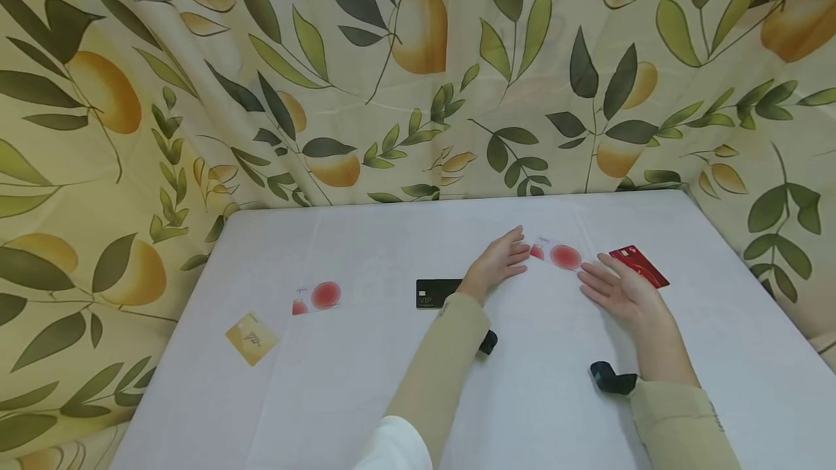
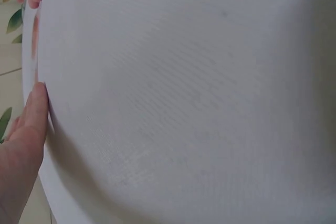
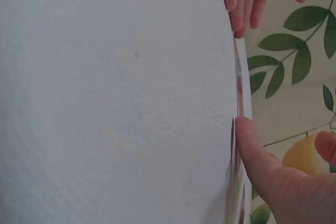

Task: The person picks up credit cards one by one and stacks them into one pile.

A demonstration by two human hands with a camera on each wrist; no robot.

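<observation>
A white card with red circles (image 1: 564, 257) lies flat on the table between both hands. At its left end is my left hand (image 1: 499, 263), fingers extended and held edge-on. The fingertips of my right hand (image 1: 623, 292) reach the card's right end, also with straight fingers. Whether either hand presses the card is hard to tell. In the left wrist view the left hand (image 2: 23, 150) is low at the edge; the right hand (image 3: 283, 177) shows in the right wrist view. Beside the right hand lies a red card (image 1: 640, 265), partly covered by it.
A black VIP card (image 1: 436, 294) lies partly under the left forearm. Further left are a second white card with red circles (image 1: 325, 296) and a gold card (image 1: 252, 339). A white cloth covers the table (image 1: 366, 383); a leaf-and-fruit patterned curtain (image 1: 418, 114) hangs behind it.
</observation>
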